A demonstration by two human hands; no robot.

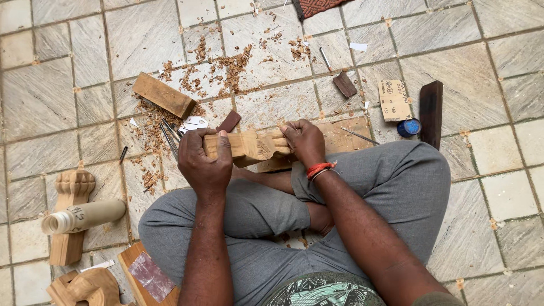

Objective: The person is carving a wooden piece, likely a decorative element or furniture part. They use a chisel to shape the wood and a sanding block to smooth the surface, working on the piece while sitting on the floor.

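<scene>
Wood block (164, 94) left of sandpaper sheet (394, 100).

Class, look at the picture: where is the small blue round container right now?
In the head view, the small blue round container sits on the tiled floor at upper right, between the sandpaper sheet and the dark wooden strip, beyond the person's knee.

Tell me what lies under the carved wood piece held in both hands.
Under the carved wood piece lies a flat wooden board on the tiled floor, with wood shavings nearby. The left hand and right hand cover the board's middle.
</scene>
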